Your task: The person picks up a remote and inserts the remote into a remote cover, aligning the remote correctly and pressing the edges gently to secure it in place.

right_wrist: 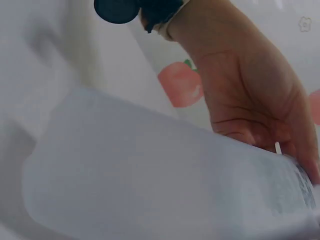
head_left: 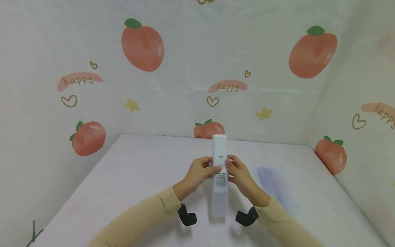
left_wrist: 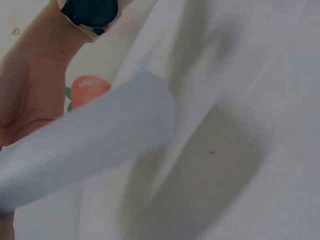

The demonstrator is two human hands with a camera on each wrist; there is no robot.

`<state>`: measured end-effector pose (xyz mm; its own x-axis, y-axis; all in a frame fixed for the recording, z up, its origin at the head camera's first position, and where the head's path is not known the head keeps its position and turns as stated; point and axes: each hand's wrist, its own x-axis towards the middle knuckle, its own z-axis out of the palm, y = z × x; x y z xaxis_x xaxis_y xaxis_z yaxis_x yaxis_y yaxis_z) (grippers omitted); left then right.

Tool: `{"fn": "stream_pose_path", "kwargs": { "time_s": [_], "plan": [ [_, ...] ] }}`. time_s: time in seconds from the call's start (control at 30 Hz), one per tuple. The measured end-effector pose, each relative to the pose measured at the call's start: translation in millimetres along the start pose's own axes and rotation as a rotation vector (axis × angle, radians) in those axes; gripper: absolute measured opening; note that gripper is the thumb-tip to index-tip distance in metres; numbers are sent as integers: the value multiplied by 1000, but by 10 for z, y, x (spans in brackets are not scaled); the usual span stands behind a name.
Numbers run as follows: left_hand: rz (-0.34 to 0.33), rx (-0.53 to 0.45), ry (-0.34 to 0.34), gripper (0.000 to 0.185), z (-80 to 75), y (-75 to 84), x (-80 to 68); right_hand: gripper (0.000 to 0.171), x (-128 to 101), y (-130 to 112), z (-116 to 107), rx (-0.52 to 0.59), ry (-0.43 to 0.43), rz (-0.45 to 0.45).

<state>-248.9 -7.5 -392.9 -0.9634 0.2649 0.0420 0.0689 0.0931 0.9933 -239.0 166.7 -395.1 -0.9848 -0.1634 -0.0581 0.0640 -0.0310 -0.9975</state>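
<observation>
A long white plastic device (head_left: 220,195) stands roughly upright in the middle of the head view. Its face carries a block of small grey print and, higher up, a small dark mark. The lower part looks plain and greyer. My left hand (head_left: 197,173) pinches it from the left, thumb across the face and fingers behind. From the right, my right hand (head_left: 242,176) grips the edge, thumb at the side and fingers partly hidden behind. The left wrist view shows the device (left_wrist: 100,135) blurred; in the right wrist view its broad plain end (right_wrist: 120,165) is close up.
A white cloth-covered table (head_left: 148,161) spreads under the hands, with a purple stain (head_left: 271,181) at right. Behind rises a white curtain (head_left: 185,51) with printed fruit. Black wrist cameras (head_left: 187,216) hang below both wrists.
</observation>
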Motion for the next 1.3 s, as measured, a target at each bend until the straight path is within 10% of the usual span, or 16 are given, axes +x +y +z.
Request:
{"fn": "stream_pose_path", "kwargs": {
  "time_s": [0.3, 0.7, 1.07, 1.3],
  "plan": [
    [44, 19, 12, 34, -39, 59, 4, 15, -41, -8, 65, 139, 91, 32],
    [-94, 68, -246, 41, -15, 182, 49, 20, 67, -109, -62, 31, 123, 28],
    [-70, 55, -131, 39, -76, 97, 127, 18, 33, -55, -49, 149, 97, 20],
    [42, 247, -133, 36, -90, 97, 93, 46, -26, -105, -44, -19, -36, 9]
  ]
}}
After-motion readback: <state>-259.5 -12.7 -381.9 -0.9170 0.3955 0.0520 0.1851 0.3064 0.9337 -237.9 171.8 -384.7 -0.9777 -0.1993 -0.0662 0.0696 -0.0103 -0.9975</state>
